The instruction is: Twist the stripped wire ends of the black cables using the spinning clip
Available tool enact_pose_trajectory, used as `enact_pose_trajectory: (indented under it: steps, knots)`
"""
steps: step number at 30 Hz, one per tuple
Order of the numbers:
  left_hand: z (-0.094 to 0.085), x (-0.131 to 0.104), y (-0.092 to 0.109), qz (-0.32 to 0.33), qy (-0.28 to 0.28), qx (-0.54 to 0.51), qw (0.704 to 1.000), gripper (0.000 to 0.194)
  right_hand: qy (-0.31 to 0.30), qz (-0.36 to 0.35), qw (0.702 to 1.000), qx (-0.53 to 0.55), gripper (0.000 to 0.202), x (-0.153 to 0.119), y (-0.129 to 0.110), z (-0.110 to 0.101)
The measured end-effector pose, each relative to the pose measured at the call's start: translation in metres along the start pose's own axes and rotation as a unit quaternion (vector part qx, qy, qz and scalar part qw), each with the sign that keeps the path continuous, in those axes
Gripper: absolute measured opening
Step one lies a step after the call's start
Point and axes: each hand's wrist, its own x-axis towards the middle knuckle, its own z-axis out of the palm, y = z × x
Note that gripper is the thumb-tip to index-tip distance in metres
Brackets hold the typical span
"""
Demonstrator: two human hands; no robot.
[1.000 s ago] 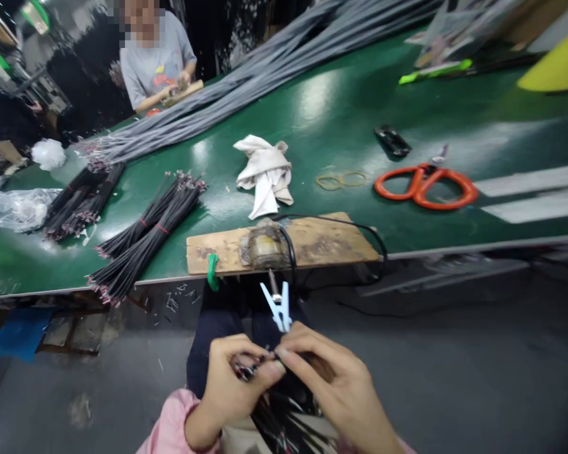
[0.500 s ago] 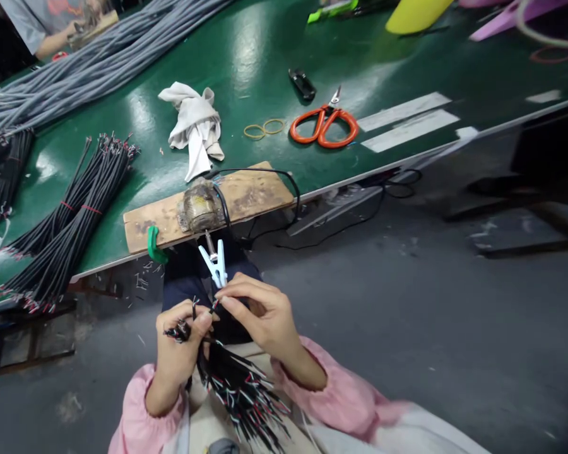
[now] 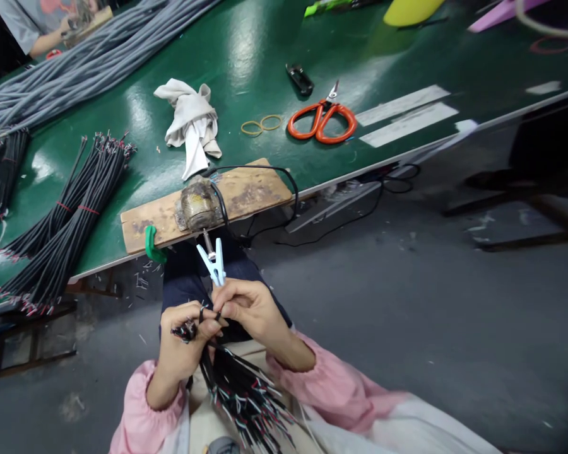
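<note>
Wrapped in my left hand [image 3: 184,337] is a bundle of black cables [image 3: 246,384], whose stripped ends show red, white and green wires fanning over my lap. My right hand [image 3: 243,309] pinches the end of one black cable at the left fingertips; the fingers hide its tip. Just above my right fingers, a light blue clothespin [image 3: 213,261] sits on the shaft of a small motor [image 3: 199,205]. That motor is mounted on a wooden board [image 3: 250,192] at the table edge, with a green clamp [image 3: 154,244] at the board's left end.
On the green table [image 3: 246,57] lie orange-handled scissors [image 3: 322,120], a black clip-like tool [image 3: 300,80], rubber bands [image 3: 261,125] and a white cloth [image 3: 189,123]. Tied black cable bundles [image 3: 71,221] and long grey cables [image 3: 99,69] are at left. Another person's arm [image 3: 47,43] shows at top left.
My right hand has shifted slightly left and down, closer to my left hand, and its fingers now cover the cable's wire end. The whole view has shifted a little.
</note>
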Motion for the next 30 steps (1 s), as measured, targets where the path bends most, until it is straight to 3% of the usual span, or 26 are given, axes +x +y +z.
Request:
enact_pose_trajectory:
  steps: [7, 10, 14, 17, 19, 21, 23, 25, 27, 30]
  knots:
    - [0.006, 0.008, 0.008, 0.023, 0.013, 0.012, 1.0, 0.049, -0.013, 0.115, 0.984, 0.136, 0.041, -0.001, 0.007, 0.0]
    - [0.009, 0.01, 0.01, 0.007, 0.017, 0.008, 1.0, 0.048, -0.013, 0.114, 0.986, 0.121, 0.042, -0.002, 0.006, 0.0]
    - [0.012, 0.009, 0.009, -0.032, 0.046, -0.014, 0.998, 0.047, 0.07, -0.014, 0.997, -0.024, 0.036, -0.004, 0.005, 0.005]
    - [0.011, 0.007, 0.006, -0.058, 0.048, -0.024, 0.997, 0.051, 0.157, -0.183, 0.952, -0.188, 0.028, -0.003, 0.008, 0.009]
    - [0.008, 0.006, 0.004, -0.057, 0.041, -0.023, 0.997, 0.052, 0.167, -0.24, 0.929, -0.226, 0.025, -0.001, 0.01, 0.009]
    - [0.006, 0.007, 0.004, -0.034, 0.022, -0.021, 0.999, 0.049, 0.114, -0.189, 0.965, -0.144, 0.029, 0.001, 0.012, 0.008]
    - [0.004, 0.009, 0.006, 0.005, -0.001, -0.019, 1.0, 0.045, 0.036, -0.061, 0.997, 0.014, 0.039, 0.002, 0.013, 0.007]
    - [0.004, 0.012, 0.01, 0.039, -0.008, -0.012, 0.999, 0.039, -0.012, 0.062, 0.988, 0.138, 0.049, 0.003, 0.01, 0.004]
    - [0.004, 0.015, 0.014, 0.056, 0.004, 0.006, 0.998, 0.03, -0.033, 0.14, 0.975, 0.168, 0.051, 0.005, 0.005, 0.0]
    - [0.005, 0.014, 0.021, 0.065, 0.031, 0.036, 0.997, 0.017, -0.023, 0.169, 0.98, 0.104, 0.047, 0.016, -0.007, -0.008]
